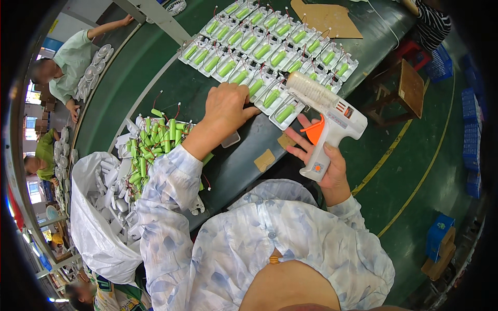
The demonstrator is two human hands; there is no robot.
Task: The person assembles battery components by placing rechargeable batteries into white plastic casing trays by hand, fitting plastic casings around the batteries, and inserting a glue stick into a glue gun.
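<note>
Factory table (184, 103) | white housings (297, 110) are carrying green cells (271, 98); loose cells (142, 165) are lying piled, seemingly unplaced | right grip (333, 173) is loosely holding a glue gun (340, 116) by the housings | left grip (228, 106) is curling alongside, hold unclear

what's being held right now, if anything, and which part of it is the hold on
The right hand holds the glue gun by its handle. Whether the left hand holds anything cannot be told.

Workbench (187, 98) beneath white casings (271, 57); cardboard (332, 22)
</note>
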